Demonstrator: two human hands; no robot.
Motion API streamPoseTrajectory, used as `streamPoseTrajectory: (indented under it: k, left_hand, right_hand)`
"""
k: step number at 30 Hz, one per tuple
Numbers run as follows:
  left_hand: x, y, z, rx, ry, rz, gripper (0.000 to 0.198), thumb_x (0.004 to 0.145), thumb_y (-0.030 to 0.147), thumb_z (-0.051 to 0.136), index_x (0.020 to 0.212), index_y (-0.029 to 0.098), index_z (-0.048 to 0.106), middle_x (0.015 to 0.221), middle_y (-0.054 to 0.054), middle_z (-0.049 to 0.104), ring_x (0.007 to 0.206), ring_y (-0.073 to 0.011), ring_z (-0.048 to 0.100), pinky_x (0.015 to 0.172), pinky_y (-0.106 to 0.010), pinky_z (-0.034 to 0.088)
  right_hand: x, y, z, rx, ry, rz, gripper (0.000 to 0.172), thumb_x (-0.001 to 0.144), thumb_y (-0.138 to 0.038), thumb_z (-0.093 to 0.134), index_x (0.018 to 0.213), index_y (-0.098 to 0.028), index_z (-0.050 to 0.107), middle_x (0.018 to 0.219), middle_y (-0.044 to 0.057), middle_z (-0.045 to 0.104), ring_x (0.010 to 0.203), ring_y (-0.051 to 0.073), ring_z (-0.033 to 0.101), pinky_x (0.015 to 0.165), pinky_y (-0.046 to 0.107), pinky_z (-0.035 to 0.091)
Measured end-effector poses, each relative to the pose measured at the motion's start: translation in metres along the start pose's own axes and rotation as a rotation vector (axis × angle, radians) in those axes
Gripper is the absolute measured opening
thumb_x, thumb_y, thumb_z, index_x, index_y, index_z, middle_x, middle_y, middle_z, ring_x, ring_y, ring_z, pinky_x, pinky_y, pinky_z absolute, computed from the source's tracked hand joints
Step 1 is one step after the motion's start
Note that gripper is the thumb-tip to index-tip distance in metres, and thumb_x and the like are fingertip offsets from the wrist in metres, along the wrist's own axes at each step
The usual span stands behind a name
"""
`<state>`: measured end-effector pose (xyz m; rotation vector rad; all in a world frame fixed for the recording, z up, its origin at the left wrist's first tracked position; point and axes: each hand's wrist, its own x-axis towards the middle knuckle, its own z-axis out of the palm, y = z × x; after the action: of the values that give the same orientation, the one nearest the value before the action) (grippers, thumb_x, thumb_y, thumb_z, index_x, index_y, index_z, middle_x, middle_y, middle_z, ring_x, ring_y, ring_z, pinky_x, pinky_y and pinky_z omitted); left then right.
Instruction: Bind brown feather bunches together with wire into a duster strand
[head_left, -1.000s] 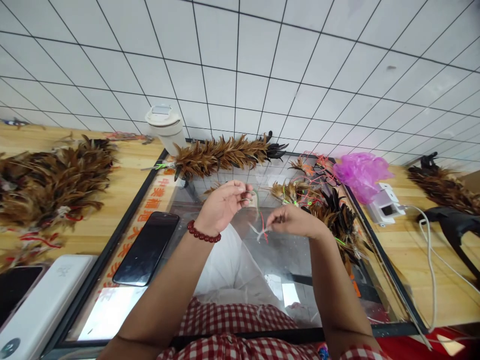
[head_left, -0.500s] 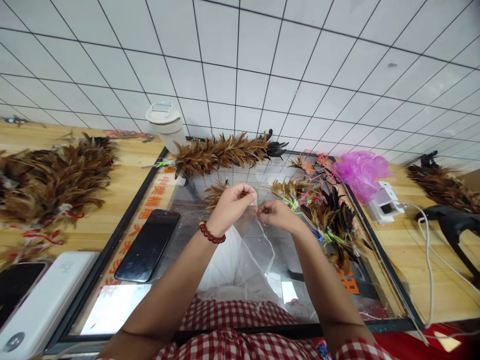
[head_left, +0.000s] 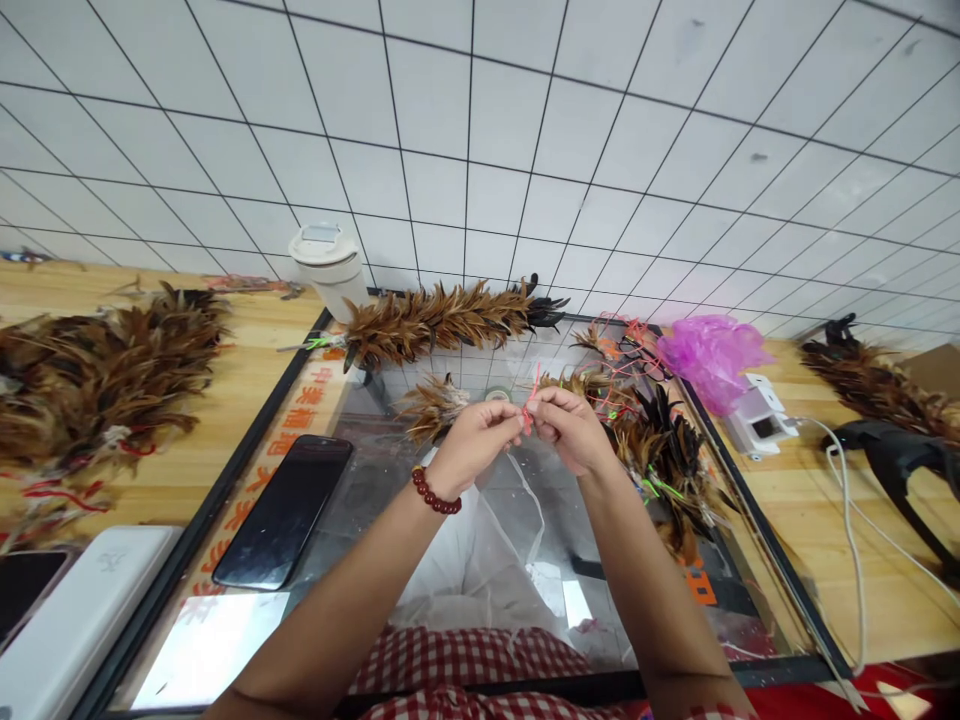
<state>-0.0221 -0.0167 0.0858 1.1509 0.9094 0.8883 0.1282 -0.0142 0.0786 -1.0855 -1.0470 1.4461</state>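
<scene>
A thin red string [head_left: 535,385] is pinched between my two hands above the glass tabletop. My left hand [head_left: 484,435], with a dark red bead bracelet [head_left: 436,492] on its wrist, closes thumb and finger on it. My right hand [head_left: 568,428] pinches it too, right beside the left. A white strand [head_left: 537,515] trails down below the fingers. Just beyond my left hand lies a small bunch of brown feathers [head_left: 435,408]. Farther back, a long brown feather garland [head_left: 442,322] lies across the glass.
At left are a black phone [head_left: 285,510], a white power bank [head_left: 97,610] and a feather heap [head_left: 112,375]. A white cup [head_left: 330,270] stands behind. On the right are dark feather bunches [head_left: 667,450], tangled red strings [head_left: 626,345], a purple plastic bag [head_left: 712,360] and a white device [head_left: 759,415] with a cable.
My right hand has turned upward and come close against my left. The red string now sticks up between the fingertips. The view has tilted slightly upward.
</scene>
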Motion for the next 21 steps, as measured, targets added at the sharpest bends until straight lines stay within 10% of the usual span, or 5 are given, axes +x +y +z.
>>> streamPoseTrajectory:
  k: [10, 21]
  left_hand:
    - [0.0, 0.001, 0.003, -0.165, 0.169, -0.01, 0.016, 0.066, 0.029, 0.071, 0.068, 0.014, 0.067, 0.057, -0.001, 0.059, 0.052, -0.0077, 0.049, 0.05, -0.02, 0.036]
    - [-0.007, 0.004, -0.002, 0.355, 0.366, 0.373, 0.007, 0.073, 0.021, 0.063, 0.073, 0.019, 0.069, 0.07, -0.002, 0.065, 0.063, -0.0134, 0.054, 0.065, -0.025, 0.041]
  right_hand:
    - [0.0, 0.001, 0.001, -0.11, 0.022, -0.126, 0.022, 0.073, -0.038, 0.069, 0.077, -0.017, 0.064, 0.056, -0.004, 0.054, 0.046, 0.005, 0.036, 0.044, 0.019, 0.026]
    - [-0.023, -0.015, 0.011, -0.824, 0.109, -0.663, 0.013, 0.083, -0.026, 0.057, 0.085, -0.022, 0.069, 0.081, 0.005, 0.068, 0.064, 0.013, 0.055, 0.063, 0.027, 0.047]
